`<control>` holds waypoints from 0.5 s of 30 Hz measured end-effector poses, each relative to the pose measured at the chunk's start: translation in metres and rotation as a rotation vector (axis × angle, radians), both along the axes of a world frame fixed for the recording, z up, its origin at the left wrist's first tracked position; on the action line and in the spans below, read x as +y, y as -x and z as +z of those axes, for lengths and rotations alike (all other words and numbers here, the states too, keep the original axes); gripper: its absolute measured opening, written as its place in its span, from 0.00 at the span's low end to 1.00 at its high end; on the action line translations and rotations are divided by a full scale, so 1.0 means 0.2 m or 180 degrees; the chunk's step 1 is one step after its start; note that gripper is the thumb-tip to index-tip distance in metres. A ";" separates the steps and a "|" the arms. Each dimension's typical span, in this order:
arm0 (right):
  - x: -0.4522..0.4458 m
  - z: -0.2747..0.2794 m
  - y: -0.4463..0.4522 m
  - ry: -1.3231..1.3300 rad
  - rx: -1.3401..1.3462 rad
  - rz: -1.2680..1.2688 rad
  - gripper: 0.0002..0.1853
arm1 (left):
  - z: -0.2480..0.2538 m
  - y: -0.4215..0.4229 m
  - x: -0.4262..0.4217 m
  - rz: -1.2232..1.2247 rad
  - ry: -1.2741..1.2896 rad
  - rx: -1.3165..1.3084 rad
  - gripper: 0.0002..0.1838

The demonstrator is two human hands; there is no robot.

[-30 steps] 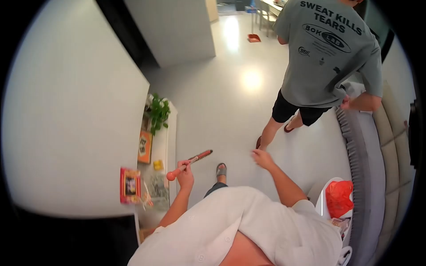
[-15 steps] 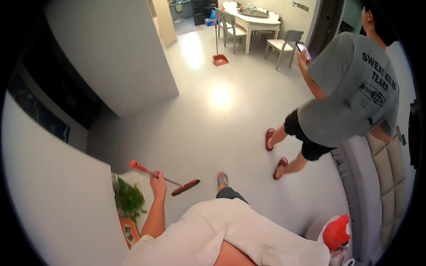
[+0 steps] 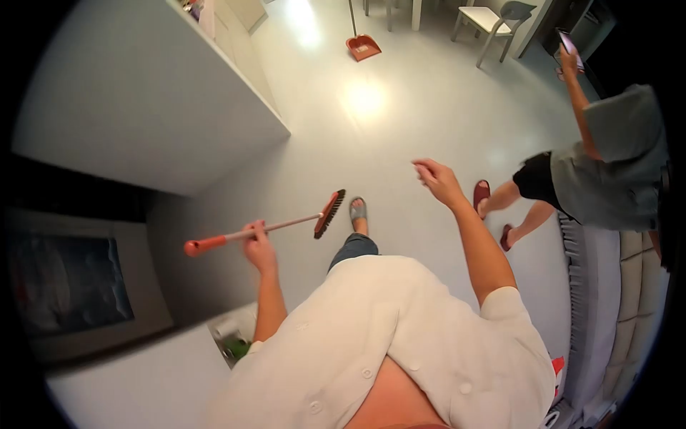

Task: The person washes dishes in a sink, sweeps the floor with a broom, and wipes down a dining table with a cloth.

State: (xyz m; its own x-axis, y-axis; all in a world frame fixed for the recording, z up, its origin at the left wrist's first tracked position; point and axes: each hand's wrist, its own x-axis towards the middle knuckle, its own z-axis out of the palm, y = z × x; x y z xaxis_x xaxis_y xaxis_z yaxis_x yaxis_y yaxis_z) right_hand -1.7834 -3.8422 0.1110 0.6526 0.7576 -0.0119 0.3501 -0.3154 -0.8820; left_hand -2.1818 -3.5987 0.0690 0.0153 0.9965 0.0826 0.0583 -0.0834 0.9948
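L hand (image 3: 259, 247) wrapped round broom (image 3: 293, 222), ctr-left of frame; R hand (image 3: 441, 184) empty, loosely curled, ctr-right. Broom prob. light, stiff; hold mid-length.

The broom (image 3: 293, 222) has a smooth plastic grip (image 3: 205, 246) and rough bristles (image 3: 336, 212), and the floor (image 3: 407, 132) looks glossy.

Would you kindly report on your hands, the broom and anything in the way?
Left hand gripping broom by its shaft. Right hand empty. Brush head near sandalled foot; person in grey to the right.
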 end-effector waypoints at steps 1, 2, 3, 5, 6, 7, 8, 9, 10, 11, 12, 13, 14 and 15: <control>0.06 -0.11 -0.13 0.0286 -0.0042 -0.0107 0.17 | -0.02 -0.10 0.17 0.0045 -0.0091 -0.0068 0.10; 0.01 -0.29 -0.23 0.0635 -0.0007 -0.0261 0.17 | 0.00 -0.23 0.34 -0.0076 -0.0044 0.0257 0.11; -0.09 -0.47 -0.38 0.1077 0.0053 -0.0393 0.17 | 0.03 -0.45 0.46 -0.0125 0.0037 0.0556 0.12; -0.43 -0.76 -0.52 0.1992 0.0419 -0.0762 0.16 | 0.10 -0.66 0.76 -0.0152 0.0071 0.1216 0.15; -0.60 -0.79 -0.57 0.2386 0.0706 -0.0965 0.16 | 0.11 -0.82 0.99 -0.0167 0.0051 0.1569 0.16; -0.73 -0.78 -0.59 0.2709 0.1004 -0.1141 0.16 | 0.11 -0.98 1.18 -0.0118 0.0083 0.1499 0.17; -0.86 -0.81 -0.62 0.2976 0.1299 -0.1294 0.16 | 0.07 -1.15 1.40 -0.0053 0.0090 0.1401 0.18; -0.88 -0.82 -0.69 0.3140 0.1496 -0.1376 0.16 | -0.07 -1.32 1.68 0.0012 0.0152 0.1433 0.18; -0.86 -0.82 -0.79 0.3273 0.1671 -0.1441 0.16 | -0.17 -1.48 1.93 0.0102 0.0219 0.1459 0.18; -0.83 -0.84 -0.89 0.3363 0.1779 -0.1503 0.16 | -0.10 -1.69 2.06 0.0270 0.0427 0.1324 0.18; -0.75 -0.87 -1.01 0.3434 0.1885 -0.1523 0.16 | 0.01 -1.86 2.22 0.0470 0.0598 0.1224 0.18; -0.63 -0.90 -1.16 0.3494 0.1943 -0.1553 0.16 | -0.01 -2.00 2.45 0.0663 0.0548 0.1239 0.17; -0.52 -0.92 -1.31 0.3549 0.1968 -0.1542 0.16 | -0.04 -2.07 2.64 0.0857 0.0512 0.1274 0.17; -0.36 -0.96 -1.49 0.3536 0.1954 -0.1516 0.16 | -0.10 -2.14 2.79 0.0858 0.0578 0.1341 0.17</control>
State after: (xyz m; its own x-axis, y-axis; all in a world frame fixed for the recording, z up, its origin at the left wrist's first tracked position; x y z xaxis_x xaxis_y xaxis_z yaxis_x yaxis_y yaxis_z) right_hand -1.4846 -3.9145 -0.0803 0.5149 -0.1387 -0.8459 -0.3466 -0.9363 -0.0575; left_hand -1.7536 -3.0399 0.0486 -0.2488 0.9673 -0.0496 0.4516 0.1612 0.8775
